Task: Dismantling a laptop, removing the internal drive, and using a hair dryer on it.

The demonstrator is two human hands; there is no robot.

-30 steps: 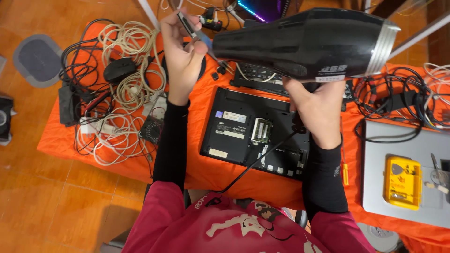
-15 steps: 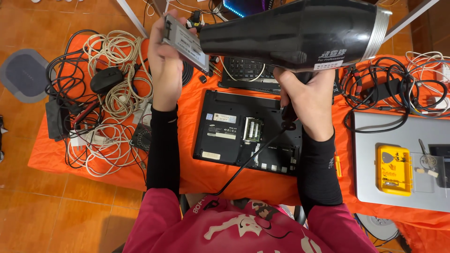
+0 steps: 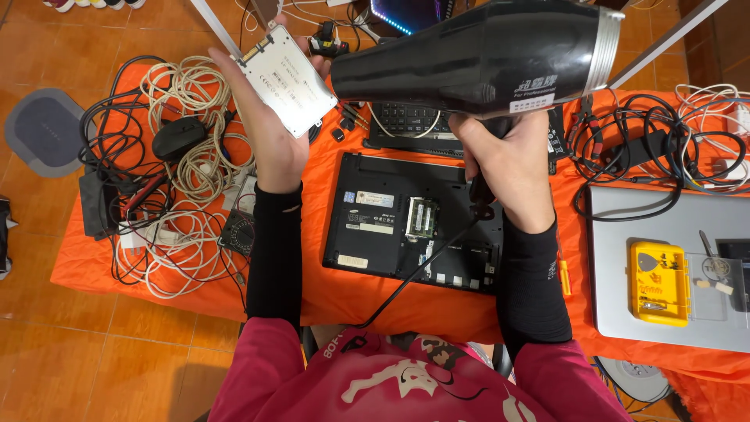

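My left hand (image 3: pixel 269 133) holds up a flat silver drive (image 3: pixel 285 80), its labelled face turned toward me. My right hand (image 3: pixel 508 160) grips the handle of a large black hair dryer (image 3: pixel 484 56), whose nozzle points left at the drive, almost touching it. The dryer's black cord (image 3: pixel 426 266) runs down across an opened black laptop base (image 3: pixel 414 223) that lies upside down on the orange cloth (image 3: pixel 312 258).
A tangle of white and black cables (image 3: pixel 176 180) with a black mouse (image 3: pixel 178 137) lies at the left. A keyboard (image 3: pixel 410 121) sits behind the laptop. At the right are more black cables (image 3: pixel 648 148), a silver laptop (image 3: pixel 664 266) and a yellow tool case (image 3: pixel 658 283).
My left hand has turned the drive from edge-on to its flat face and lifted it slightly. The dryer stays aimed at it, and the view has shifted a little.
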